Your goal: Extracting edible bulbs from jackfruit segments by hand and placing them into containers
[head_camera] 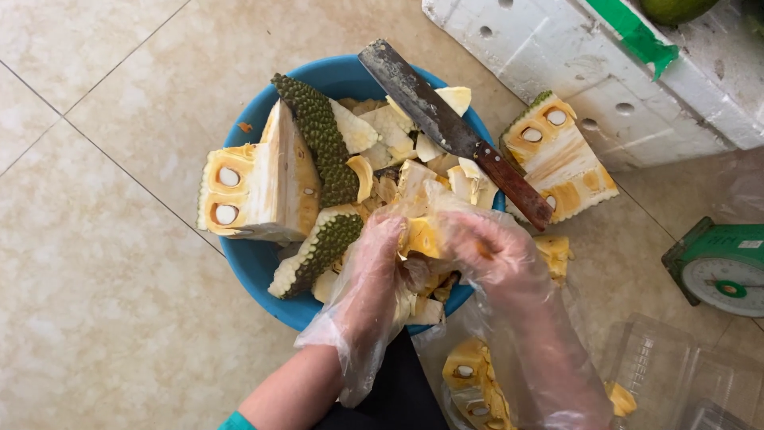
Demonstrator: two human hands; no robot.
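While both gloved hands, left hand (374,263) and right hand (485,255), pinched one yellow jackfruit pod (422,237), big uncut jackfruit chunks (255,187) waited in the blue basin (255,267).

My clear plastic gloves (374,295) cover yellow jackfruit flesh (420,237); at ten o'clock, the round blue plastic basin (255,267) holds bumpy green rind (318,131).

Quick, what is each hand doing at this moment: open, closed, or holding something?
Left hand: gloved, closed on the yellow jackfruit piece.
Right hand: gloved, closed on the same jackfruit piece.
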